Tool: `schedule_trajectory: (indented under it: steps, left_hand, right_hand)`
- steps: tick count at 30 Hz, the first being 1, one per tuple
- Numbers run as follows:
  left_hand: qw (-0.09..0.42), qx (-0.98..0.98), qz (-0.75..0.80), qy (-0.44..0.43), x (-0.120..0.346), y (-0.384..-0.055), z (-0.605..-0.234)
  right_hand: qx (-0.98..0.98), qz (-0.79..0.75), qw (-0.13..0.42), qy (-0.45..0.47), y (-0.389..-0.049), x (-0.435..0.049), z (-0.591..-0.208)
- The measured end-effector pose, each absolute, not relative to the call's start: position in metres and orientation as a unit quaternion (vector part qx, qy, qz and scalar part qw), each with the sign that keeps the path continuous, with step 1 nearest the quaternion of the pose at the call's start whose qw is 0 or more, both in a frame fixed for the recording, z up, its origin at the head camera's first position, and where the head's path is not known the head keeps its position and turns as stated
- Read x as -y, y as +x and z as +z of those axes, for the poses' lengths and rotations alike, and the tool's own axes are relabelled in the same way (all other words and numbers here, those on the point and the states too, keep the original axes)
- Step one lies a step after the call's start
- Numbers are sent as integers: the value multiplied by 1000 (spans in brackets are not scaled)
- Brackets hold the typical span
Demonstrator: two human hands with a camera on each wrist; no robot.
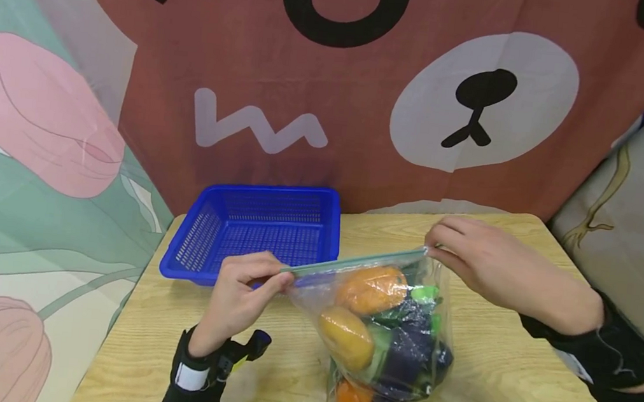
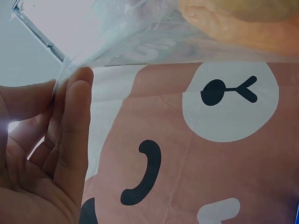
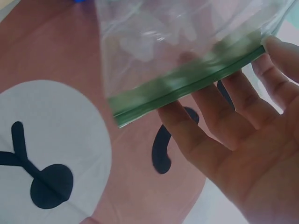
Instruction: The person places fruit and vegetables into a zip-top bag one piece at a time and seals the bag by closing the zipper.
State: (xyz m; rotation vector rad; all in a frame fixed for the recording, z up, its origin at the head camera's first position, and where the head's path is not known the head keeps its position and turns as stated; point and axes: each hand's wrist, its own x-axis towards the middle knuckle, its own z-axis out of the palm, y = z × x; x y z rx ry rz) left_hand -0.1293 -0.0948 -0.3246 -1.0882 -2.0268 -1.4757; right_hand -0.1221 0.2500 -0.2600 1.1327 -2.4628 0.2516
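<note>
A clear zip bag [image 1: 313, 299] with a green zip strip [image 3: 187, 86] hangs between both hands, low over the table. My left hand [image 1: 241, 296] pinches the left end of the strip between thumb and fingers. At the strip's right end, my right hand [image 1: 500, 271] holds it with the thumb and fingertips. Through the plastic show an orange fruit-like piece [image 1: 374, 288], a yellow oval piece [image 1: 346, 338], dark purple pieces [image 1: 409, 355] and a smaller orange piece [image 1: 353, 400]. In the left wrist view, my left hand [image 2: 51, 140] grips the bag's corner.
Behind my left hand, a blue perforated plastic basket [image 1: 328, 227] stands at the back left of the wooden table [image 1: 513, 384]. A brown cloth with a printed bear face [image 1: 360, 89] hangs just past the table's back edge.
</note>
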Motion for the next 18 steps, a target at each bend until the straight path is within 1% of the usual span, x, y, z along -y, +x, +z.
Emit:
schedule_trajectory:
  steps: [10, 18]
  left_hand:
    - [200, 716, -536, -400, 99, -127, -328]
    - [213, 710, -536, -404, 99, -128, -331]
  right_hand:
    - [898, 111, 200, 376, -123, -273, -265]
    - [891, 107, 221, 382, -126, -282, -268]
